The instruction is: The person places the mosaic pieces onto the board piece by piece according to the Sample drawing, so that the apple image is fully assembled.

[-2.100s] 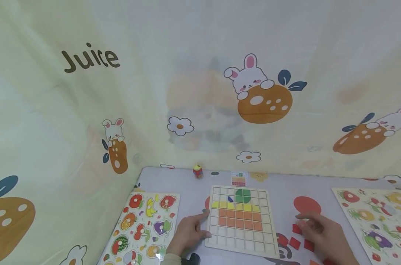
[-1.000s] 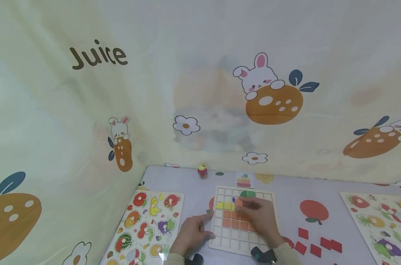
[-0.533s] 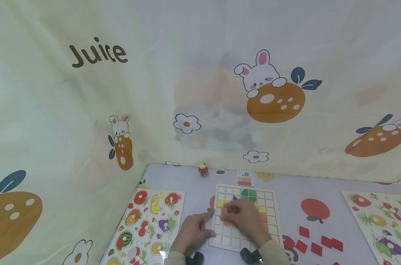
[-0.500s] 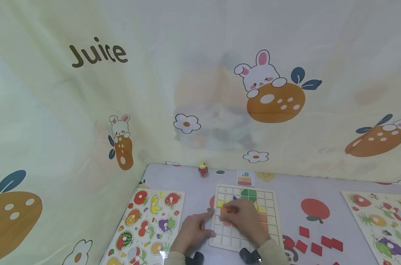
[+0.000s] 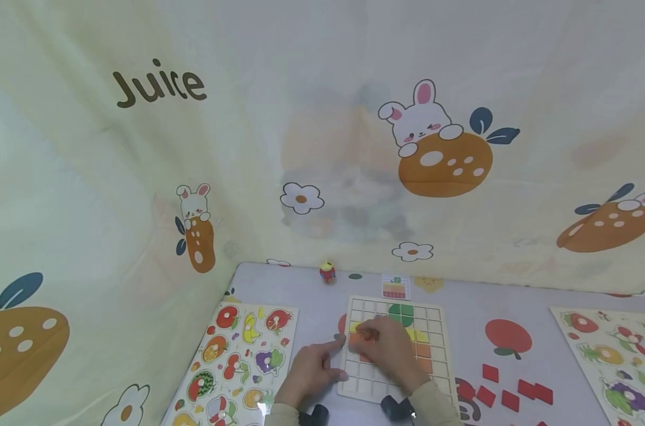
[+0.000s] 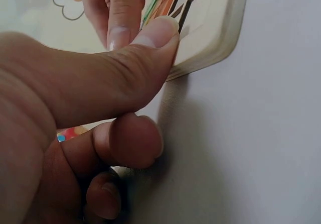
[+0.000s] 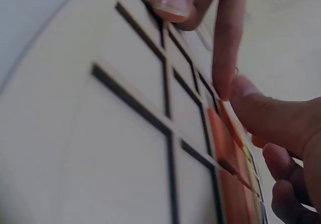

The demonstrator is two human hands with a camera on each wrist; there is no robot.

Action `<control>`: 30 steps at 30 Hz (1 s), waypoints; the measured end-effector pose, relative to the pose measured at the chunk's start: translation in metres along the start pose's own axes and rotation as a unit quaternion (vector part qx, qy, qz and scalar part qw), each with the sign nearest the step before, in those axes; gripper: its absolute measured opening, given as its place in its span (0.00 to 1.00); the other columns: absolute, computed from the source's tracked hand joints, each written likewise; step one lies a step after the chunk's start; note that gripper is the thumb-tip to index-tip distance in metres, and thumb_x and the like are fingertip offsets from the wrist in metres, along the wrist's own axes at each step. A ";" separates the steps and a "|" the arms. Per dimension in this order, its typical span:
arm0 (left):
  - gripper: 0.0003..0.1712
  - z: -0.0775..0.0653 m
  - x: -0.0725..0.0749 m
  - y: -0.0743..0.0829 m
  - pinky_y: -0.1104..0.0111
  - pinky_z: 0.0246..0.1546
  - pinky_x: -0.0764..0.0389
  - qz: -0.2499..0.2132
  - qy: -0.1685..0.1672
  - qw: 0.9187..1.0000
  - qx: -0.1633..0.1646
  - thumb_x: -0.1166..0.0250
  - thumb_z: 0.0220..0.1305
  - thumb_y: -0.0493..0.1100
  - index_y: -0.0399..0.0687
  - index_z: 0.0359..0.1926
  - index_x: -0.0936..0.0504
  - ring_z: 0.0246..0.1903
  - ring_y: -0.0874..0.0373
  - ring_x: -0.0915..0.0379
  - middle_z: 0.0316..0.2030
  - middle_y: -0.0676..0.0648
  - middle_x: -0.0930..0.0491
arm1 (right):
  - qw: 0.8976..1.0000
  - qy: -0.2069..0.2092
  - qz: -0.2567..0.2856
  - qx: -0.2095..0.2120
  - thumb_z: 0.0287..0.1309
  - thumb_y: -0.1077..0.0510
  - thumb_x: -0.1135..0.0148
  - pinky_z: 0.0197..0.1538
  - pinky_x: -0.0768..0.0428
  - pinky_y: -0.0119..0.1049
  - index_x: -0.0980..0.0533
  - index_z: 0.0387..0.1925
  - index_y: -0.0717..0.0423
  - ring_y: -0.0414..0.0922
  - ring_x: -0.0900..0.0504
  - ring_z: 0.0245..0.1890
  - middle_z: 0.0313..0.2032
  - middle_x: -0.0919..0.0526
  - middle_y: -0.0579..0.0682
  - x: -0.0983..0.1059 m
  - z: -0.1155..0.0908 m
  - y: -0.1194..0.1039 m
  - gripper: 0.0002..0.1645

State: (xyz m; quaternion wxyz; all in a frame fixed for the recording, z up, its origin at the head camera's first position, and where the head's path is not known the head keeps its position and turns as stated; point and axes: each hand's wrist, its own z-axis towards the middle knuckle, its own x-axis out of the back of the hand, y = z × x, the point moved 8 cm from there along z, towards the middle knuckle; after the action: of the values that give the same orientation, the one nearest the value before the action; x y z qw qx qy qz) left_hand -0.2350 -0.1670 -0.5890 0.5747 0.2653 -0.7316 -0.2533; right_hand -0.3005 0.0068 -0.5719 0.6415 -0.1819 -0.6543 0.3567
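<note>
A pale wooden grid board (image 5: 357, 387) lies in front of me, holding green, yellow and orange square tiles. My right hand (image 5: 390, 350) reaches over it in the head view, thumb and forefinger pinching an orange tile (image 5: 355, 338) at the left end of the upper orange row. The right wrist view shows these fingertips close over orange tiles (image 7: 231, 194). My left hand (image 5: 309, 371) touches the board's left side with a straight forefinger and its thumb, and the left wrist view shows this thumb (image 6: 155, 32) on the rim. The right hand hides part of the yellow and orange rows.
Several red square tiles (image 5: 510, 400) lie right of the board. Behind it are a small pattern card (image 5: 395, 287) and a toy figure (image 5: 327, 273). Fruit puzzle boards lie on the left (image 5: 234, 349) and right (image 5: 586, 337). A printed curtain (image 5: 349, 148) rises behind the table.
My right hand has come from the red tiles onto the board. It carried an orange tile leftward across the grid to the row's left end. The left hand stays at the board's side.
</note>
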 end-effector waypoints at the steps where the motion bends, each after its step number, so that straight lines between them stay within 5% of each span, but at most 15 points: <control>1: 0.41 0.000 0.000 0.000 0.70 0.26 0.38 0.000 -0.001 1.000 0.001 0.18 0.55 0.53 0.64 0.71 0.20 0.21 0.61 0.37 0.19 0.56 0.33 | 1.000 0.003 -0.004 0.002 0.47 0.45 0.15 0.40 0.26 0.37 0.09 0.39 0.39 0.37 0.25 0.33 0.29 0.19 0.33 0.001 0.000 0.000 0.16; 7: 0.41 0.000 0.002 0.001 0.69 0.28 0.38 -0.001 -0.003 1.000 0.012 0.18 0.55 0.52 0.64 0.71 0.20 0.23 0.61 0.36 0.20 0.55 0.32 | 1.000 -0.005 -0.011 0.012 0.54 0.48 0.18 0.41 0.27 0.35 0.09 0.32 0.37 0.36 0.26 0.33 0.27 0.18 0.32 0.003 0.001 -0.004 0.05; 17: 0.41 0.001 -0.003 0.002 0.70 0.27 0.37 -0.009 -0.006 1.000 0.006 0.19 0.56 0.53 0.65 0.71 0.20 0.22 0.62 0.36 0.20 0.56 0.31 | 1.000 -0.001 0.008 0.005 0.56 0.44 0.19 0.44 0.25 0.36 0.10 0.37 0.36 0.35 0.25 0.35 0.33 0.16 0.31 0.013 -0.007 0.009 0.08; 23: 0.41 0.001 -0.006 0.000 0.70 0.27 0.37 -0.015 -0.006 1.000 0.011 0.19 0.55 0.53 0.65 0.71 0.20 0.23 0.61 0.35 0.21 0.55 0.30 | 0.999 0.006 -0.009 -0.052 0.57 0.44 0.20 0.44 0.22 0.36 0.10 0.43 0.42 0.39 0.21 0.39 0.41 0.12 0.41 0.056 -0.035 0.038 0.14; 30: 0.42 0.001 -0.004 -0.003 0.69 0.27 0.37 -0.008 0.003 1.000 0.023 0.18 0.54 0.52 0.66 0.71 0.20 0.24 0.60 0.36 0.21 0.55 0.31 | 0.982 -0.066 -0.053 -0.167 0.51 0.35 0.20 0.42 0.18 0.41 0.13 0.55 0.53 0.45 0.23 0.41 0.43 0.13 0.47 0.117 -0.079 0.100 0.36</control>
State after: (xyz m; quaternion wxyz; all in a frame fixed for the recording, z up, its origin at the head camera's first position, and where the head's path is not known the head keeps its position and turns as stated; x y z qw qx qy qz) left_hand -0.2348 -0.1667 -0.5940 0.5683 0.2855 -0.7334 -0.2401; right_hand -0.2588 0.1746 -0.5647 0.5754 -0.2275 -0.7545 0.2188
